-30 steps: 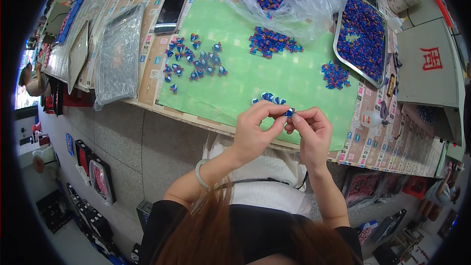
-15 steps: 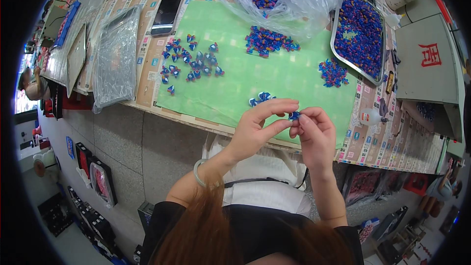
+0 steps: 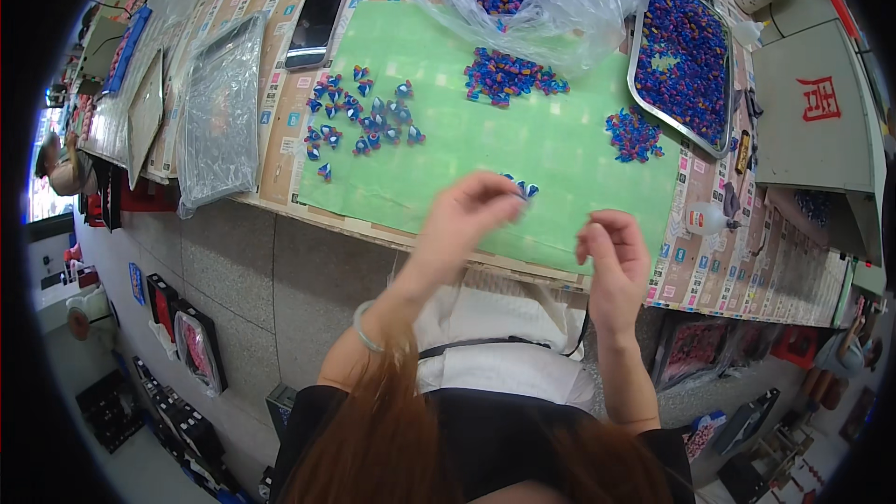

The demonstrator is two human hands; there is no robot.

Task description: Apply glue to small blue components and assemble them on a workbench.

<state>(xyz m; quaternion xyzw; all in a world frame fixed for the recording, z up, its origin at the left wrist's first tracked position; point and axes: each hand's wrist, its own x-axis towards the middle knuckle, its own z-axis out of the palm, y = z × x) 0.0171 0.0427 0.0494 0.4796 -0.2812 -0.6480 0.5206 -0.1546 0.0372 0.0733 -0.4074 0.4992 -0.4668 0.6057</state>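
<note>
My left hand [image 3: 467, 219] is over the green sheet [image 3: 439, 159] near its front edge, smeared by motion, and whether it grips anything is unclear. Just beyond its fingertips lie a few small blue-and-white pieces [image 3: 531, 190], partly hidden by the hand. To the right, my right hand [image 3: 616, 257] is raised over the sheet's front edge with fingers curled toward the thumb; anything between them cannot be made out. Several blue, white and red pieces [image 3: 373, 121] are spread over the sheet's left part. Small blue and red parts form one heap [image 3: 509, 77] at the back and another [image 3: 635, 136] at the right.
A metal tray [image 3: 637, 84] full of blue and red parts is at the back right, beside a clear plastic bag [image 3: 569, 19] holding more. A phone [image 3: 317, 23] and a plastic-wrapped tray [image 3: 221, 112] lie left. A small bottle [image 3: 705, 218] is at the right.
My hands have come apart. The left has moved left, toward the few pieces near the front; the right has shifted slightly right. The small blue piece between them no longer shows clearly.
</note>
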